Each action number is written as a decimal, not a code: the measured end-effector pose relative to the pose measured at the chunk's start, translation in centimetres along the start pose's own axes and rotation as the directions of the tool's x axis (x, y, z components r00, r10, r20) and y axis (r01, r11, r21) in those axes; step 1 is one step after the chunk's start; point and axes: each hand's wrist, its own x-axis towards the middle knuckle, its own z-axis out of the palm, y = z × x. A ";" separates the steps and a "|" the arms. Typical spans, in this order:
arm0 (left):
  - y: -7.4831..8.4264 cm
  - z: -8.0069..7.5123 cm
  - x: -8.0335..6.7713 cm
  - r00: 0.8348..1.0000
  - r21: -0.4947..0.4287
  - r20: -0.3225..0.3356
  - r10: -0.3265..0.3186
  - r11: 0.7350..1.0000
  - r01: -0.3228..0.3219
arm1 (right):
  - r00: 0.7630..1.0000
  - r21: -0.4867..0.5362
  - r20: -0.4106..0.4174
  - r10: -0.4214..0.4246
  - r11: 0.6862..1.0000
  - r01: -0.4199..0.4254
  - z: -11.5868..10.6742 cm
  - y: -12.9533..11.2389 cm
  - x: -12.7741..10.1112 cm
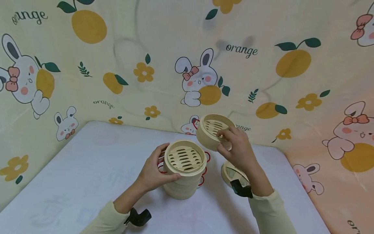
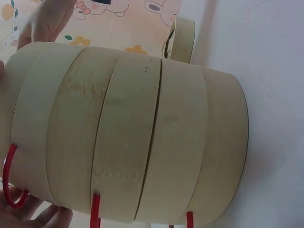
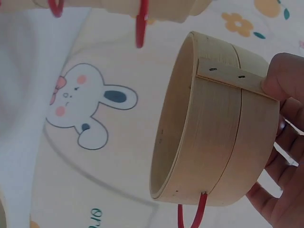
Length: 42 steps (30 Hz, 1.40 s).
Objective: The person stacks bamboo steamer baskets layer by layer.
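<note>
The right hand (image 1: 236, 148) grips a single bamboo steamer tier (image 1: 214, 131) by its near rim, fingers curled over the edge and thumb against the wall, holding it in the air, tilted so that its slatted floor faces the camera. The right wrist view shows the same tier (image 3: 216, 123) side-on, its open underside turned away from the palm and a red wire handle (image 3: 192, 216) hanging from its wall. The lifted tier sits up and to the right of the steamer stack (image 1: 184, 169), close to it but apart from it. The left hand (image 1: 155, 170) wraps round the left wall of that stack, thumb to the front and fingers behind, holding it upright on the white table (image 1: 87, 175). The stack's round axis stands vertical while the lifted tier's axis leans toward the viewer. A bamboo lid (image 1: 230, 174) lies on the table just right of the stack, partly hidden beneath the right forearm.
</note>
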 end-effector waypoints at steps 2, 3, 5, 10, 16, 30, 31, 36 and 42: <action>0.0 0.0 0.0 1.000 0.000 -0.003 -0.005 1.000 0.005 | 1.000 -0.003 0.001 -0.002 1.000 0.002 -0.2 -0.3 0.0; 0.0 0.0 -0.1 1.000 0.003 -0.005 -0.006 1.000 0.006 | 1.000 -0.003 0.003 -0.003 1.000 0.003 -0.3 -0.4 0.0; 0.1 0.0 -0.1 1.000 0.009 -0.009 -0.006 1.000 0.006 | 1.000 0.001 0.008 -0.003 1.000 0.003 -0.4 -0.8 0.0; 0.1 -0.1 -0.2 1.000 0.008 -0.011 0.006 1.000 -0.006 | 1.000 0.016 0.017 -0.016 1.000 0.015 -0.8 -1.6 -0.1; -0.1 -0.1 -0.4 1.000 0.014 -0.011 0.000 1.000 0.000 | 0.998 0.025 0.024 -0.055 0.998 0.054 -1.0 -2.6 -0.3; 0.0 -0.2 -0.4 1.000 0.011 -0.005 0.003 1.000 -0.003 | 0.990 0.036 0.000 -0.141 0.989 0.141 -0.9 -4.9 -0.7; 0.0 -0.2 -0.4 1.000 0.012 -0.005 0.003 1.000 -0.003 | 0.989 0.039 0.002 -0.148 0.988 0.148 -0.9 -5.0 -0.7; 0.1 -0.3 -0.3 1.000 0.004 0.001 0.008 1.000 -0.008 | 0.987 0.064 0.038 -0.159 0.986 0.156 -0.8 -5.7 -0.8; 0.2 -0.4 -0.1 1.000 0.000 0.002 0.022 1.000 -0.022 | 0.980 0.089 0.049 -0.193 0.978 0.188 -0.6 -6.2 -0.9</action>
